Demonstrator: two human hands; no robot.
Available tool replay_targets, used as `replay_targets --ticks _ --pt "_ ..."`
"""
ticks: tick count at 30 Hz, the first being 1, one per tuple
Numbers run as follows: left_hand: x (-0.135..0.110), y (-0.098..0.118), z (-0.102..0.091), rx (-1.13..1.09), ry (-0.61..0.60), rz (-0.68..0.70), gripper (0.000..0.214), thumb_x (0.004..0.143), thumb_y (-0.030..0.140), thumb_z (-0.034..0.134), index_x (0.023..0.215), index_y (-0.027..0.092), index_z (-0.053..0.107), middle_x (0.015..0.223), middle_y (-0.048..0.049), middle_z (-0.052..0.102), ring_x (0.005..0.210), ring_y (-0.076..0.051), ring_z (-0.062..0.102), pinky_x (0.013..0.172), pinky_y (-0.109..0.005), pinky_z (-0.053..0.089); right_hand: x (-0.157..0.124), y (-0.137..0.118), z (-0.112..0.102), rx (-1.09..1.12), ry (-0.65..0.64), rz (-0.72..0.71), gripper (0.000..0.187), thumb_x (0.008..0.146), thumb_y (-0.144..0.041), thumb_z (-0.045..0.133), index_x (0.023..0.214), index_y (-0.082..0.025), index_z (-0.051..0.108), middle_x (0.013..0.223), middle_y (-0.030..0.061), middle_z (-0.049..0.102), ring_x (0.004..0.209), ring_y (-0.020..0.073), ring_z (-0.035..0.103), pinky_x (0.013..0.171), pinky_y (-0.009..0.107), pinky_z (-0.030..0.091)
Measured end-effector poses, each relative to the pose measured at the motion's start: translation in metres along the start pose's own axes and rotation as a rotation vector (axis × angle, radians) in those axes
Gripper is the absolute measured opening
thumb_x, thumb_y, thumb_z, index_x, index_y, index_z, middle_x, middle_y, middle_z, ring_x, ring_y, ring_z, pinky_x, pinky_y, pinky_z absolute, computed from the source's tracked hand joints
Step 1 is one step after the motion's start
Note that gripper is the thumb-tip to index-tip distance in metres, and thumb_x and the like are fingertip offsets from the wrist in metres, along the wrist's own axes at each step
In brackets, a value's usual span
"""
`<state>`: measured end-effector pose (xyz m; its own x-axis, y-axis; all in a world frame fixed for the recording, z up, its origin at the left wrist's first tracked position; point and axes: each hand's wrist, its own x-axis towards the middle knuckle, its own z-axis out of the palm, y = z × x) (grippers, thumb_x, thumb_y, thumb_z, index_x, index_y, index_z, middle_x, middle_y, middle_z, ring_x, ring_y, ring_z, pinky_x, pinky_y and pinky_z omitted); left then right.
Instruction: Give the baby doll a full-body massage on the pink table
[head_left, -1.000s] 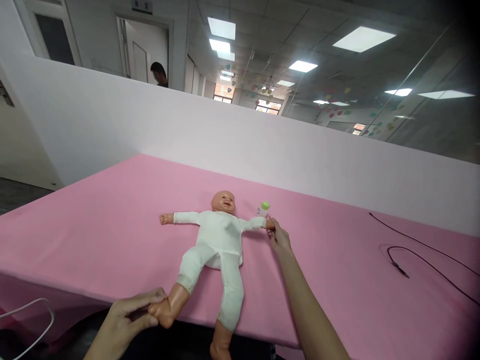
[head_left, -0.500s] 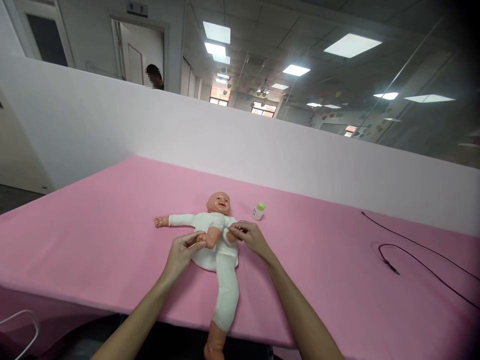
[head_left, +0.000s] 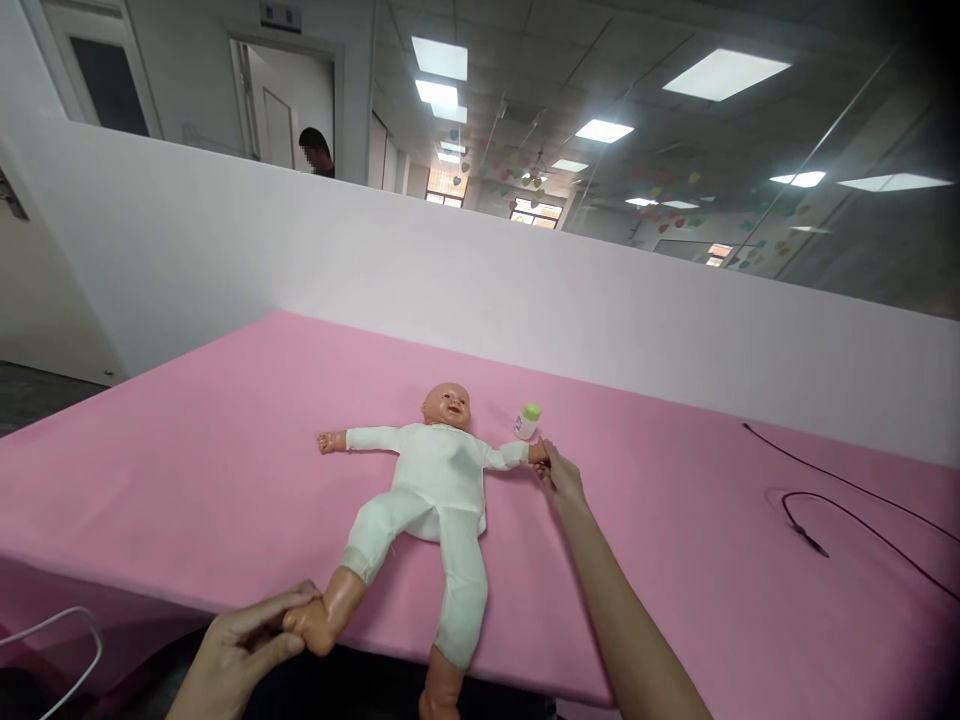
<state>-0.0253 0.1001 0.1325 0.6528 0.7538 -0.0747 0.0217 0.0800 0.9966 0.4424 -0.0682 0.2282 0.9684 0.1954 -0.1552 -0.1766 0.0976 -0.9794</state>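
Observation:
A baby doll (head_left: 441,465) with a white cloth body lies face up on the pink-covered table (head_left: 247,440). At the table's front edge, my left hand (head_left: 244,645) grips the doll's foot between thumb and fingers. That leg is stretched out toward me, and the doll's other foot hangs past the edge. On the right side, my right hand (head_left: 559,475) pinches the doll's small hand, holding its arm straight out. Just beyond my right fingers stands a small bottle (head_left: 528,421) with a green lid.
A thin black cable (head_left: 847,490) curls over the table's right side. Behind the table runs a white partition (head_left: 465,270) with glass above it. A person (head_left: 316,152) is in the doorway beyond. A white cable (head_left: 94,640) loops at the lower left.
The leg and arm that were folded together over the doll's body are now spread apart. My left hand moved down and left with the foot; my right hand moved right with the doll's hand.

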Motion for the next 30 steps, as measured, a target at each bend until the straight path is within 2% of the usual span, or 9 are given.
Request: replay_targets --ticks 3,7,11,14,17,21,25,27,30 --pt "0.025 0.039 0.023 -0.028 0.038 0.073 0.048 0.068 0.048 0.088 0.107 0.02 0.083 0.112 -0.0086 0.079 0.114 -0.037 0.07 0.102 -0.043 0.056 -0.02 -0.017 0.013 -0.088 -0.239 -0.22 0.044 0.071 -0.056 0.085 0.079 -0.014 0.075 0.067 0.0015 0.066 0.055 0.0111 0.052 0.055 0.025 0.048" --pt "0.079 0.093 0.076 -0.101 -0.079 0.178 0.041 0.081 0.046 0.08 0.11 0.017 0.081 0.113 -0.0107 0.078 0.112 -0.033 0.07 0.099 -0.04 0.056 -0.058 -0.026 0.037 -0.396 -0.578 -0.434 0.049 0.083 -0.065 0.071 0.08 -0.016 0.075 0.068 0.0026 0.065 0.061 0.0157 0.054 0.06 0.029 0.046" --pt "0.126 0.101 0.124 -0.294 -0.154 0.175 0.048 0.072 0.045 0.087 0.107 0.015 0.08 0.113 -0.0135 0.078 0.112 -0.032 0.07 0.101 -0.042 0.054 -0.088 -0.015 0.052 -0.617 -0.78 -0.641 0.049 0.094 -0.058 0.061 0.066 -0.019 0.062 0.062 -0.0015 0.054 0.06 0.0139 0.046 0.059 0.027 0.036" --pt "0.135 0.092 0.135 -0.331 -0.173 0.157 0.053 0.068 0.043 0.089 0.111 0.013 0.079 0.117 -0.0154 0.077 0.116 -0.033 0.069 0.106 -0.046 0.05 -0.096 -0.015 0.053 -0.698 -0.822 -0.73 0.046 0.095 -0.054 0.061 0.065 -0.019 0.062 0.065 -0.0012 0.055 0.063 0.014 0.047 0.059 0.027 0.034" --pt "0.117 0.091 0.119 -0.249 -0.179 0.174 0.049 0.075 0.042 0.084 0.114 0.013 0.079 0.117 -0.015 0.076 0.116 -0.033 0.068 0.105 -0.045 0.051 -0.081 -0.025 0.049 -0.617 -0.759 -0.678 0.044 0.093 -0.056 0.063 0.072 -0.018 0.069 0.068 -0.0004 0.061 0.062 0.014 0.05 0.06 0.027 0.038" --pt "0.068 0.081 0.068 -0.049 -0.087 0.147 0.045 0.076 0.046 0.082 0.11 0.017 0.081 0.112 -0.0108 0.078 0.11 -0.035 0.071 0.097 -0.041 0.057 -0.029 -0.034 0.035 -0.33 -0.358 -0.443 0.046 0.08 -0.061 0.074 0.077 -0.015 0.074 0.061 0.0007 0.062 0.055 0.013 0.052 0.054 0.026 0.044" --pt "0.016 0.039 0.017 0.088 0.012 0.083 0.044 0.062 0.051 0.089 0.095 0.023 0.086 0.105 -0.0085 0.08 0.103 -0.036 0.074 0.093 -0.041 0.061 0.017 -0.018 0.017 -0.125 -0.017 -0.067 0.038 0.068 -0.044 0.089 0.064 -0.015 0.065 0.052 0.0011 0.059 0.047 0.0115 0.05 0.045 0.024 0.044" --pt "-0.003 0.018 0.005 0.104 0.043 0.058 0.044 0.055 0.054 0.091 0.089 0.025 0.086 0.101 -0.008 0.08 0.101 -0.038 0.075 0.09 -0.043 0.063 0.027 -0.005 0.011 -0.117 0.045 0.02 0.037 0.07 -0.038 0.088 0.059 -0.017 0.06 0.046 0.0009 0.056 0.041 0.0114 0.048 0.04 0.024 0.041" --pt "-0.017 0.003 0.004 0.093 0.069 0.041 0.045 0.048 0.055 0.093 0.083 0.027 0.086 0.097 -0.0079 0.081 0.097 -0.039 0.076 0.085 -0.045 0.065 0.026 0.008 0.009 -0.103 0.07 0.049 0.036 0.073 -0.037 0.085 0.059 -0.018 0.057 0.045 -0.0006 0.054 0.039 0.0109 0.046 0.038 0.023 0.041"
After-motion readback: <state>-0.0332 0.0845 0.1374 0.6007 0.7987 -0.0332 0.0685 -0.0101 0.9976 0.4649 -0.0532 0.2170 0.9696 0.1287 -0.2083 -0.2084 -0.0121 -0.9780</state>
